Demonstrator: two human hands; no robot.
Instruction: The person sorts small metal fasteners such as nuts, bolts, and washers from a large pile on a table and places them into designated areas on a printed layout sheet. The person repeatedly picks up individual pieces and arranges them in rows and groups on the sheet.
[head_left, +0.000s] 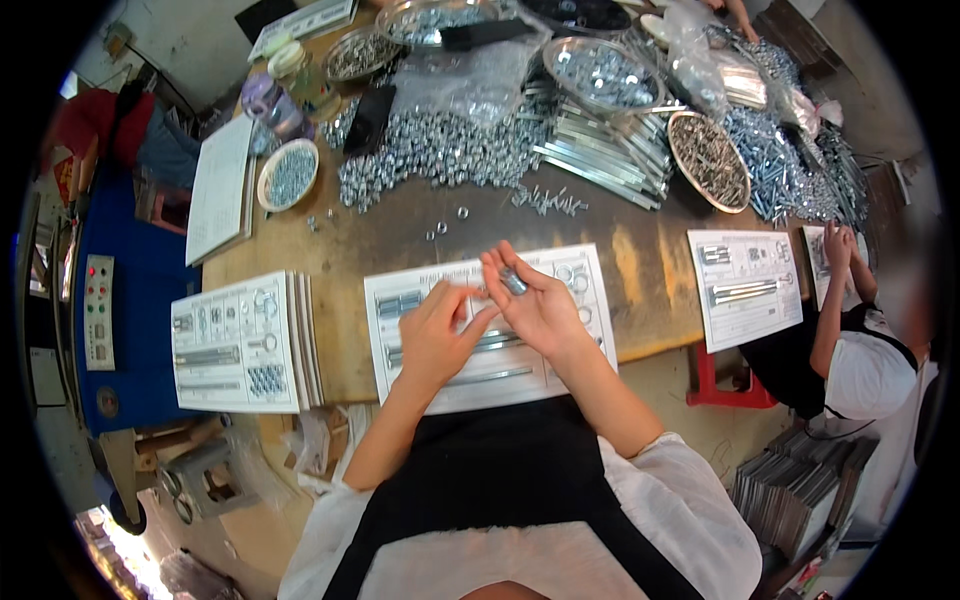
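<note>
My right hand (535, 305) is raised over a printed parts sheet (590, 300), palm up, with a few small silvery nuts (513, 281) lying in it. My left hand (440, 330) hovers beside it, fingers apart, fingertips close to the right palm and over the same sheet. Long metal rods (500, 376) lie on the sheet under my hands. Whether the left fingers pinch a piece is unclear.
A heap of nuts and bolts (440, 150), flat metal strips (600, 150) and several dishes of hardware fill the far side of the wooden table (340, 250). A stack of printed sheets (240, 345) lies at left. Another person (850, 340) sits at right over further sheets (745, 285).
</note>
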